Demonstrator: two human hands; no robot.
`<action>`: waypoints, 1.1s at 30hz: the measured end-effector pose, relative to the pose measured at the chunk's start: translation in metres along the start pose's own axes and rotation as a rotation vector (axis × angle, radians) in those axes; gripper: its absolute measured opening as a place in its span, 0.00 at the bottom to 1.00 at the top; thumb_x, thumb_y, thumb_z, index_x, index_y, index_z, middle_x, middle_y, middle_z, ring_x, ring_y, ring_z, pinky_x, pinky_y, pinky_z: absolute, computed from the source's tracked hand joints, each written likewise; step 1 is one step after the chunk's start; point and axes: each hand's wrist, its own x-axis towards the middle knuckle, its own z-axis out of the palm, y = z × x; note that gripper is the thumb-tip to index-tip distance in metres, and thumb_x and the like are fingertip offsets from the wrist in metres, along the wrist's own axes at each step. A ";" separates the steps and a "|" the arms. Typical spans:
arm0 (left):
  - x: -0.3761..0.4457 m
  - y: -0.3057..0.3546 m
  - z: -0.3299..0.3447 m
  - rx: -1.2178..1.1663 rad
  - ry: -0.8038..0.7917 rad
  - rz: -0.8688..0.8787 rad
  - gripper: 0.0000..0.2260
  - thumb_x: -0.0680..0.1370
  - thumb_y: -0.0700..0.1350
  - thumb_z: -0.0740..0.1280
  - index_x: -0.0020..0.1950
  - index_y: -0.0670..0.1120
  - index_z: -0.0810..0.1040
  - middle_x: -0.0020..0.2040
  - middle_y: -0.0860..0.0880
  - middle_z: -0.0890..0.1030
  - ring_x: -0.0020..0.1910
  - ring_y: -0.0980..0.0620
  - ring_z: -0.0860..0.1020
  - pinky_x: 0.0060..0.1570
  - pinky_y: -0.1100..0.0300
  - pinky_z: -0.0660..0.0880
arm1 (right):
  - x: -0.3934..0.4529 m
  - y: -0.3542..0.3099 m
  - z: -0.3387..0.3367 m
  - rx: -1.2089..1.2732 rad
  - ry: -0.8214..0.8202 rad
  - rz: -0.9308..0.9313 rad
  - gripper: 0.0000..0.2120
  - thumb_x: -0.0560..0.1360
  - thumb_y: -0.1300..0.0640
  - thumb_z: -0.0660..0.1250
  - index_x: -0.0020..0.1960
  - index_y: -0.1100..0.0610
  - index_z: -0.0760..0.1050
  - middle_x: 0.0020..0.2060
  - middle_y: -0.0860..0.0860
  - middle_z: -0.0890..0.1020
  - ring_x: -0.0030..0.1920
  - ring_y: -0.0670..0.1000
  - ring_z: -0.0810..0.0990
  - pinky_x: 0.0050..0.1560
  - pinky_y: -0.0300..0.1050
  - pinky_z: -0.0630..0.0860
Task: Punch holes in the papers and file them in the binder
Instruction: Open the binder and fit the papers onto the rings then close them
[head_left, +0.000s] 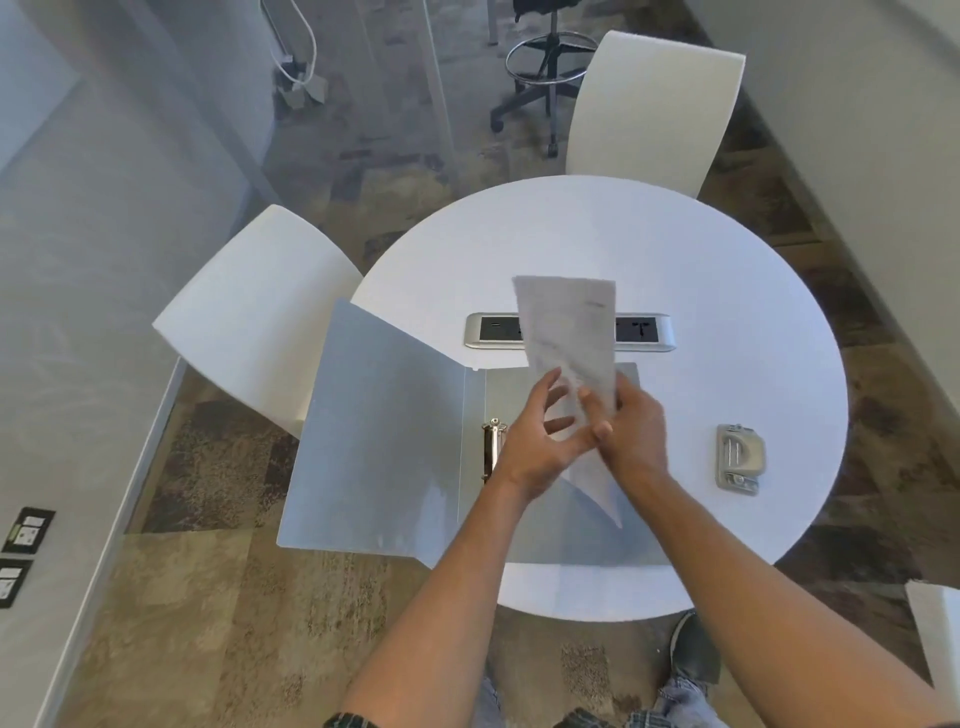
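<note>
The round surface (701, 260) is plain white, as are the two chairs (654, 104). The open binder (379, 431) is pale grey-blue. The papers (571, 332) are white with faint grey print. The hole punch (738, 460) is silver-grey. The carpet (218, 597) is mottled brown and tan.

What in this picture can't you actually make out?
- Papers: head view, motion blur; print unreadable, punched holes and sheet count unclear.
- Binder rings: partly behind the left hand; open or closed unclear.
- Power outlet strip: middle covered by the papers.
- Hole punch: too small for detail.
- Right hand: grips the papers; fingertips hidden behind them.
</note>
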 end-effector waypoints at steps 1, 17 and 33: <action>0.002 0.002 -0.001 -0.021 -0.011 0.010 0.44 0.66 0.62 0.79 0.78 0.59 0.63 0.72 0.57 0.74 0.64 0.51 0.80 0.61 0.53 0.79 | -0.005 -0.007 0.006 -0.016 -0.082 -0.024 0.07 0.80 0.51 0.68 0.56 0.45 0.81 0.43 0.43 0.86 0.42 0.46 0.86 0.41 0.42 0.81; 0.007 -0.014 -0.088 -0.307 0.227 -0.192 0.18 0.73 0.39 0.75 0.63 0.42 0.82 0.58 0.43 0.86 0.61 0.39 0.82 0.66 0.37 0.74 | 0.024 0.054 -0.029 0.485 -0.087 0.282 0.30 0.74 0.56 0.74 0.75 0.52 0.70 0.64 0.48 0.82 0.65 0.50 0.80 0.71 0.53 0.71; 0.008 -0.006 -0.056 -0.316 0.218 -0.187 0.18 0.73 0.36 0.76 0.62 0.43 0.82 0.58 0.43 0.86 0.60 0.42 0.83 0.66 0.38 0.75 | 0.017 0.063 -0.050 0.610 -0.324 0.197 0.11 0.75 0.71 0.71 0.56 0.61 0.80 0.48 0.54 0.88 0.47 0.52 0.87 0.46 0.43 0.82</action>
